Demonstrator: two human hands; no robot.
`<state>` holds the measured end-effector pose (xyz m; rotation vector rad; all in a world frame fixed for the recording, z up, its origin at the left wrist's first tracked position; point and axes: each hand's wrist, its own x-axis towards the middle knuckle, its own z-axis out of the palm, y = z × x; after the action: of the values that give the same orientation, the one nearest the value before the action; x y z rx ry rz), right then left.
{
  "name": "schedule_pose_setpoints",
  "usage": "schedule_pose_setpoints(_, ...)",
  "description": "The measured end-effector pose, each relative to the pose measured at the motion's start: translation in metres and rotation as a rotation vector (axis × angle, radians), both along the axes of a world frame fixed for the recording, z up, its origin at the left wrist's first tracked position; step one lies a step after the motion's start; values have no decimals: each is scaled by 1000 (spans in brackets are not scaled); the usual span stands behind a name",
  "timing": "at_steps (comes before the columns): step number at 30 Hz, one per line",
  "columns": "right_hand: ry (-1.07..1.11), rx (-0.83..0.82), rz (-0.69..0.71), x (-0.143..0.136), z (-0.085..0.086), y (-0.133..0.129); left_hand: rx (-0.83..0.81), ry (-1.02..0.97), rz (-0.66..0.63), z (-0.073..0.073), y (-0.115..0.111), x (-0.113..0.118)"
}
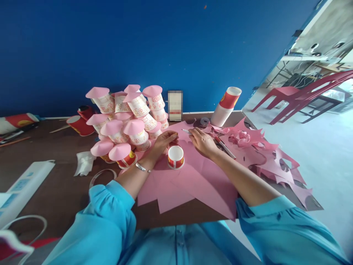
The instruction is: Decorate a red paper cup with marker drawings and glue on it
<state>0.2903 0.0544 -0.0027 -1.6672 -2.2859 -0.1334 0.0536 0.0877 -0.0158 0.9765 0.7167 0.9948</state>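
My right hand [203,141] is closed around a slim white pen-like tool [185,131], its thin tip pointing left. Opposite it, my left hand [168,140] has its fingers pinched together; whatever small thing they hold is hard to make out, though something dark red shows beneath them. Between my forearms a short red-and-white paper cup [175,162] stands upright, its open rim facing up. Under it lie overlapping pink paper sheets [176,187]. Left of my left hand, several paper cups topped with pink paper cones [134,127] are stacked in a cluster.
Pink paper scraps [271,158] cover the table's right side, with a red-and-white marker [225,148] among them. A tall stack of cups [226,106] leans near the blue wall, beside a grey tape roll [204,121]. At left lie a power strip [26,191] and a tape ring [102,176].
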Motion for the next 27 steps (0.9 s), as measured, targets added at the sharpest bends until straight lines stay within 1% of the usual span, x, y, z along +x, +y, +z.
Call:
schedule_pose_setpoints(5, 25, 32, -2, -1, -2, -7, -5, 2, -4, 9, -5, -1)
schedule_pose_setpoints(10, -26, 67, 22, -5, -4, -8, 10, 22, 7, 10, -5, -2)
schedule_pose_setpoints(13, -45, 72, 36, -3, -1, -8, 18, 52, 5, 10, -6, -2)
schedule_pose_setpoints(17, -130, 26, 56, 3, 12, -10, 28, 124, -23, 12, -7, -1)
schedule_pose_setpoints(20, -159, -18, 101, 3, 20, -13, 37, 174, -44, 11, -6, -1)
schedule_pose_setpoints(23, -71, -109, 95, -2, 19, -14, 41, 200, -47, 7, -4, 0)
schedule_pose_setpoints(27, 44, -200, 95, -11, 12, -17, 47, 224, -56, 1, -1, 1)
